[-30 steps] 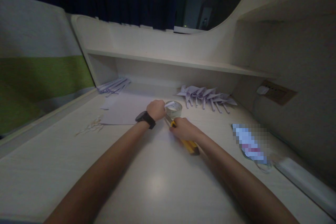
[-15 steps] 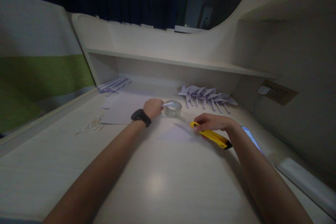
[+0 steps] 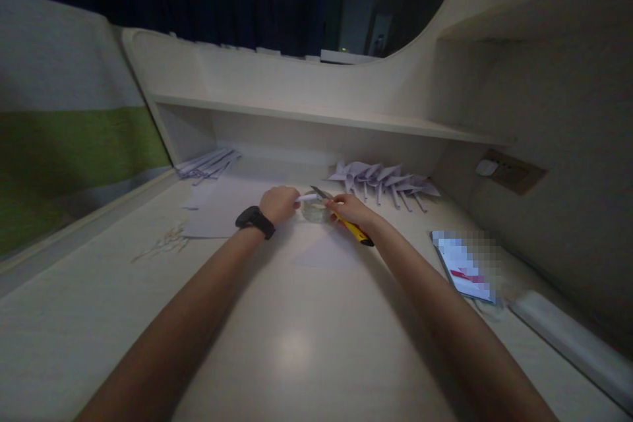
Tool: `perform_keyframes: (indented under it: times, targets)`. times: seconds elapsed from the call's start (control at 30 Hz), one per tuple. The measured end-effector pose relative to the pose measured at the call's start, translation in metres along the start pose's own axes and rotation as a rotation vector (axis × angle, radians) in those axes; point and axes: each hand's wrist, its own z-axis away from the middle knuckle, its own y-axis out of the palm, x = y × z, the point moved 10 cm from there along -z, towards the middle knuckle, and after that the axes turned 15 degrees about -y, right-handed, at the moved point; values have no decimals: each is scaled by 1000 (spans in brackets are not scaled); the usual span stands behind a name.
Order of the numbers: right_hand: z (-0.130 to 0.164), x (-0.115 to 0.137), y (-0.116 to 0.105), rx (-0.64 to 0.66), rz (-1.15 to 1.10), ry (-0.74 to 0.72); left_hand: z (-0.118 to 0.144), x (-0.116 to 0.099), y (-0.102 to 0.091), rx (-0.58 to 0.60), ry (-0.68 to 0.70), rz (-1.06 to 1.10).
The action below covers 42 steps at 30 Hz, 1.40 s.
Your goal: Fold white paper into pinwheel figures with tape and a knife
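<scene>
My left hand (image 3: 279, 204), with a dark watch on the wrist, is closed around a thin white rolled-paper stick (image 3: 306, 197). The stick's free end points right, above a roll of clear tape (image 3: 315, 213) on the desk. My right hand (image 3: 351, 208) grips a yellow utility knife (image 3: 355, 231). Its blade is out and slants up to the left, close to the stick's end; whether blade and stick touch I cannot tell. Just in front of the tape lies a pale piece of paper (image 3: 326, 253), flat on the desk.
Several paper pinwheels (image 3: 378, 177) lie in a row at the back right. White sheets (image 3: 222, 204) and a bundle of paper sticks (image 3: 210, 163) are at the back left. Small thin sticks (image 3: 165, 241) lie scattered nearer. A lit phone (image 3: 459, 267) rests at right, under a shelf (image 3: 336, 120).
My right hand has moved left and away from me with the knife, bringing the blade to the paper stick. More of the phone shows now. My left hand keeps its hold.
</scene>
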Motion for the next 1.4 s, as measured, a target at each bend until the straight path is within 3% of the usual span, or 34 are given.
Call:
perform_keyframes:
  times: [0.17, 0.4, 0.5, 0.6, 0.7, 0.77, 0.87, 0.93, 1.1, 1.23, 1.4]
  targets:
    - [4, 1, 4, 47, -15, 4, -3, 9, -4, -21, -65, -23]
    - [11, 13, 6, 27, -103, -25, -11, 39, -20, -51, -178, 50]
    - [18, 2, -14, -94, -38, -8, -16, 46, -32, -49, -196, 179]
    - [37, -14, -45, -206, 226, 51, -18, 47, -45, -52, -219, 372]
    - [61, -16, -64, -215, 555, 51, -11, 35, -54, 8, -173, 686]
    - [78, -15, -70, -227, 723, 51, 3, 21, -57, 107, -123, 878]
    - [97, -18, -71, -239, 827, 77, 34, -1, -53, 306, -101, 975]
    - [104, -22, -70, -253, 853, 113, 58, -15, -55, 379, -46, 1029]
    - [108, -30, -70, -247, 915, 152, 97, -31, -50, 424, 9, 1085]
    - [109, -35, -72, -264, 901, 151, 103, -36, -43, 339, 42, 1025]
    - [115, -31, -79, -337, 890, 171, 106, -39, -28, 382, -10, 989]
